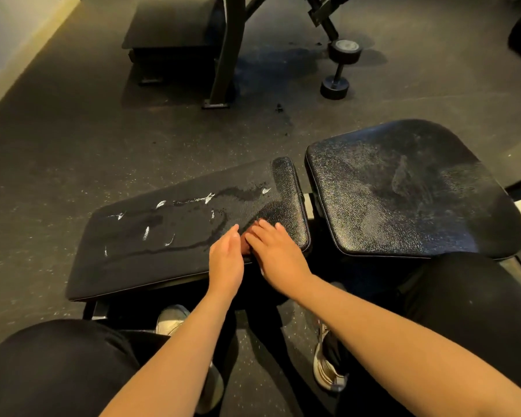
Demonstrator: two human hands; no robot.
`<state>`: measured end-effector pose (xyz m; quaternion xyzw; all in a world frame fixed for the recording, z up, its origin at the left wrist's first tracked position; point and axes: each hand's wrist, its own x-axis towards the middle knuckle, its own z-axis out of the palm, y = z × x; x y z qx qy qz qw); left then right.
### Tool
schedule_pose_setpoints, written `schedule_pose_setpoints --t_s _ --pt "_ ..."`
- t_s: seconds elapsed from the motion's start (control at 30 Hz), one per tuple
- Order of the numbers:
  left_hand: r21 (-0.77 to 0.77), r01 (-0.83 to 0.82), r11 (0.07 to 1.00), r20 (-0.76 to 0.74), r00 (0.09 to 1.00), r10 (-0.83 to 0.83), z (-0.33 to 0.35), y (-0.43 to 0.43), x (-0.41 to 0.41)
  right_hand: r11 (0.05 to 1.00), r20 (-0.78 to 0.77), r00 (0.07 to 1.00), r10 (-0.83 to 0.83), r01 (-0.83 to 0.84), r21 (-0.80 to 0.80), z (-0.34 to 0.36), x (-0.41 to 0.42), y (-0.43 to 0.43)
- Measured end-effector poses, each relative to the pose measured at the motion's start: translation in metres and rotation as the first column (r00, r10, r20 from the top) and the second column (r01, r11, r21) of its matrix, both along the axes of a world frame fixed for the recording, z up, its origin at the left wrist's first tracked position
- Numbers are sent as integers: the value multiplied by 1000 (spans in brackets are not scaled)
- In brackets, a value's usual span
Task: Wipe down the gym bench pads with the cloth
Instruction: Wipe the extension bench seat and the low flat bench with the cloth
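Since no cloth shows, left hand (pixel 226 260) and right hand (pixel 272 251), fingers (pixel 265 228) straight, grasping nothing visible, meet at long pad's (pixel 133 272) near edge beside its wet streaks (pixel 193 203): likely risk, liquid smeared barehanded, not lifted.

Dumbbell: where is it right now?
In the head view the dumbbell sits on the floor at upper right, beyond the wide seat pad, close to the lower end of a black strut.

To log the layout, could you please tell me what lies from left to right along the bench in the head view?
First the long pad, wet-streaked, then the left hand, the right hand, and the seat pad.
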<state>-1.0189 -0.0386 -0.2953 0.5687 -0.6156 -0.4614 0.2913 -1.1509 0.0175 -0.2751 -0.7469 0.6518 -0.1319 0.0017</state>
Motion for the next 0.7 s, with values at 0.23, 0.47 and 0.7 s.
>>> schedule_pose_setpoints --t_s 0.23,0.47,0.7 --pt "-34 38 999 50 998 -36 0 3 -1 956 -22 956 -293 293 10 5 -14 -35" --pt "35 -57 998 -35 998 58 1 -1 -5 1000 -30 999 21 -21 15 -2 -2 -14" --pt "-18 30 999 64 998 -29 -1 2 1 947 -47 946 -321 320 -36 4 -28 -45"
